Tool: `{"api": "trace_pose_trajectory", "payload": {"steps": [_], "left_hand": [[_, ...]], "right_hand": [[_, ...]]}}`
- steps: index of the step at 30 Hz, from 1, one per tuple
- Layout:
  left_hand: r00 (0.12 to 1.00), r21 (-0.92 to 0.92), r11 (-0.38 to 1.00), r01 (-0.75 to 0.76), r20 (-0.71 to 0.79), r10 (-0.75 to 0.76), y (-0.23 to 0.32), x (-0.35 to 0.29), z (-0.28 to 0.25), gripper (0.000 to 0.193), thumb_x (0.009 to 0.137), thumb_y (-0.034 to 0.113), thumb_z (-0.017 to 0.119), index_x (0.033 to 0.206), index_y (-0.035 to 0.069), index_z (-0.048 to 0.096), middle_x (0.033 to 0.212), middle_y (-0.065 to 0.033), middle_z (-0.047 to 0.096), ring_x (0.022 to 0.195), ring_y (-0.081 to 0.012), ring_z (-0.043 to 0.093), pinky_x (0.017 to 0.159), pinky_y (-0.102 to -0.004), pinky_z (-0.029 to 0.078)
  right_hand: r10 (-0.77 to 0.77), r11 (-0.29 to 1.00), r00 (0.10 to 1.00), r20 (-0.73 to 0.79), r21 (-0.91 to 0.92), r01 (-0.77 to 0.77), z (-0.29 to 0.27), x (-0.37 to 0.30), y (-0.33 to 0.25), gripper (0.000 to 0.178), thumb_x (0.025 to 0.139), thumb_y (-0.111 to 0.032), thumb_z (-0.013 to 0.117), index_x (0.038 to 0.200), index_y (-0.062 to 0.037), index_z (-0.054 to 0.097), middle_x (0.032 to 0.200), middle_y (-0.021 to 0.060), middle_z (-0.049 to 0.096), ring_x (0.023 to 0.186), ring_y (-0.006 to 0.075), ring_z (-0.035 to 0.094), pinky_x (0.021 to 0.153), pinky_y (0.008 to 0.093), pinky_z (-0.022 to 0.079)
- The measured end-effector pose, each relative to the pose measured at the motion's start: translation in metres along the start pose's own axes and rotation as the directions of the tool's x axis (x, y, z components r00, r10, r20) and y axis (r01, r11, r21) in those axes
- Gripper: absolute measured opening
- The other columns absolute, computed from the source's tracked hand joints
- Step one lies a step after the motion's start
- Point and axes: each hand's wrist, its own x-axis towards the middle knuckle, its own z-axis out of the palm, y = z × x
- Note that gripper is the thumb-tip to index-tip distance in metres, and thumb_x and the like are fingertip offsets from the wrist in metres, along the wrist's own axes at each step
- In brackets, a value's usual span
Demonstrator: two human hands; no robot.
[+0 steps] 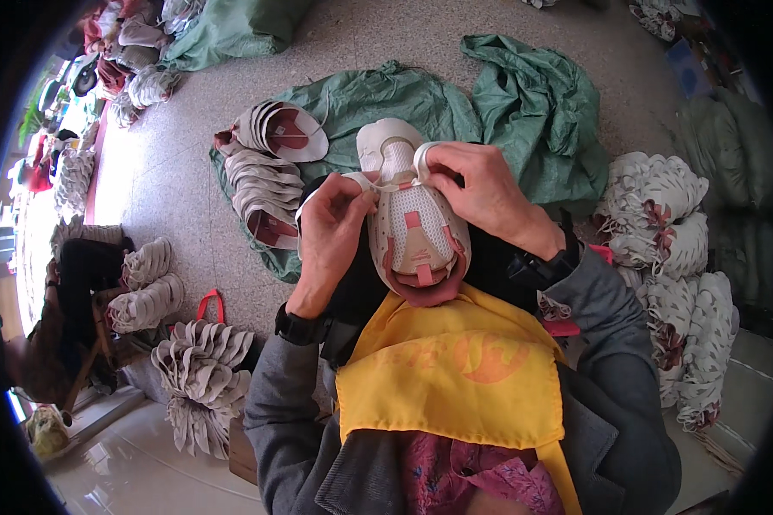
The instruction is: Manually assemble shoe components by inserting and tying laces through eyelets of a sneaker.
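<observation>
A white and pink shoe upper point(419, 225) rests on my lap, its pink collar toward me and its pale toe end away. Across its middle runs a white shoelace point(422, 161). My left hand point(333, 225) pinches the lace on the left side of the upper, thumb against fingers. On the other side my right hand point(481, 190) grips the lace, which loops up by its fingertips. Both hands are close to the lace holes at the tongue. The exact lace ends between my fingers are hidden.
Stacked shoe uppers point(266, 184) lie on a green sack point(386, 94) ahead of me. Another crumpled sack point(537, 116) is at the far right. Bundles of laced uppers point(661, 210) stand to my right, and more uppers point(202, 369) to my left. A person point(86, 275) sits at the left.
</observation>
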Motion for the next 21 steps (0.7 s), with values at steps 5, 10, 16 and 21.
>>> {"api": "trace_pose_trajectory", "payload": {"steps": [5,10,16,21], "left_hand": [[1.000,-0.142,0.990,0.002,-0.024,-0.005,0.003,0.000,0.007,0.010,0.099,0.002,0.064,0.093,0.000,0.057,0.104,-0.0087,0.070,0.086,-0.0079,0.063,0.083,-0.0238,0.051],[0.999,-0.238,0.971,-0.010,-0.032,0.002,-0.007,0.003,0.010,0.011,0.101,0.004,0.063,0.094,0.003,0.054,0.115,-0.0124,0.071,0.091,-0.0083,0.062,0.089,-0.0246,0.051],[0.998,-0.076,0.997,-0.033,-0.051,0.030,-0.009,0.005,0.009,0.010,0.098,0.000,0.066,0.094,0.001,0.056,0.102,-0.0054,0.069,0.090,-0.0079,0.063,0.084,-0.0235,0.051],[0.989,0.211,0.975,-0.071,-0.111,0.096,-0.004,0.007,0.009,0.012,0.090,0.000,0.070,0.089,-0.001,0.058,0.081,-0.0053,0.067,0.075,-0.0085,0.064,0.070,-0.0250,0.051]], "right_hand": [[0.184,0.965,0.981,0.064,0.179,-0.192,0.006,-0.004,0.006,0.013,0.085,0.001,0.071,0.095,0.0035,0.064,0.082,0.0135,0.069,0.070,0.0186,0.070,0.063,0.0327,0.054],[0.280,0.912,0.958,0.057,0.296,-0.284,0.011,-0.009,0.012,0.013,0.085,0.000,0.075,0.094,0.0031,0.065,0.080,0.0091,0.069,0.070,0.0114,0.068,0.064,0.0283,0.054],[0.283,0.910,0.959,0.024,0.310,-0.276,0.015,-0.012,0.015,0.012,0.086,-0.001,0.075,0.094,0.0027,0.066,0.080,0.0086,0.070,0.071,0.0104,0.067,0.064,0.0272,0.054],[0.325,0.890,0.940,0.105,0.301,-0.342,0.011,-0.014,0.014,0.013,0.091,0.004,0.071,0.104,0.0022,0.070,0.091,0.0003,0.071,0.086,0.0044,0.066,0.076,0.0221,0.055]]}}
